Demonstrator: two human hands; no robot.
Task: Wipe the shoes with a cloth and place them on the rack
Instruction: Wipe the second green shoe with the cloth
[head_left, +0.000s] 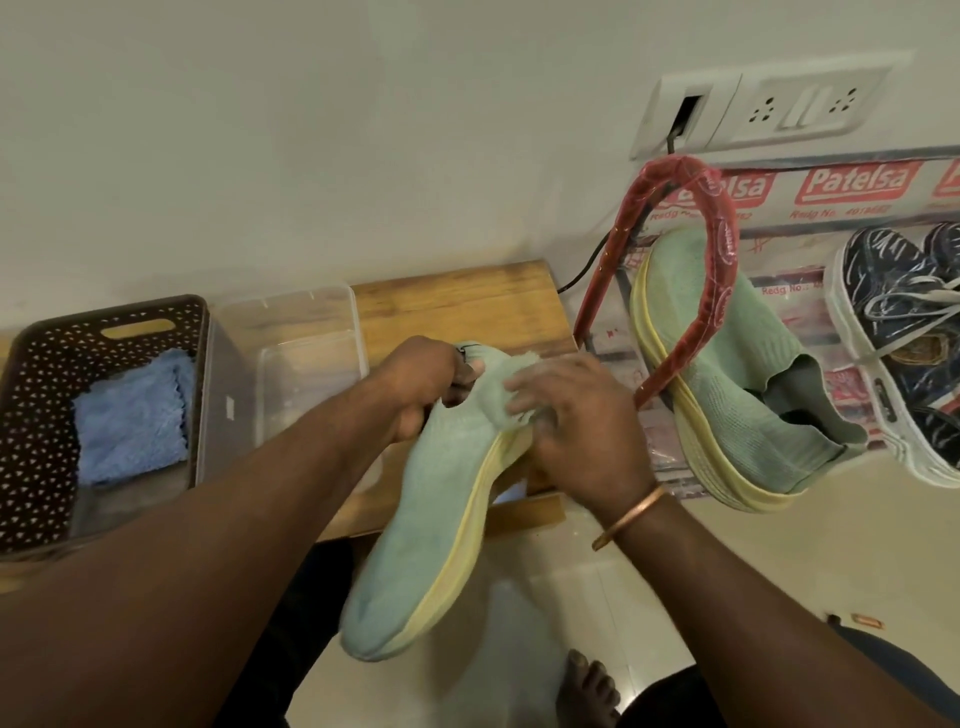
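Over the bench (457, 301), left hand (421, 384) grips shoe (431, 519), right hand (576, 431) clutches cloth (511, 397).

A home: shoe rack (675, 291), wall socket (769, 109).
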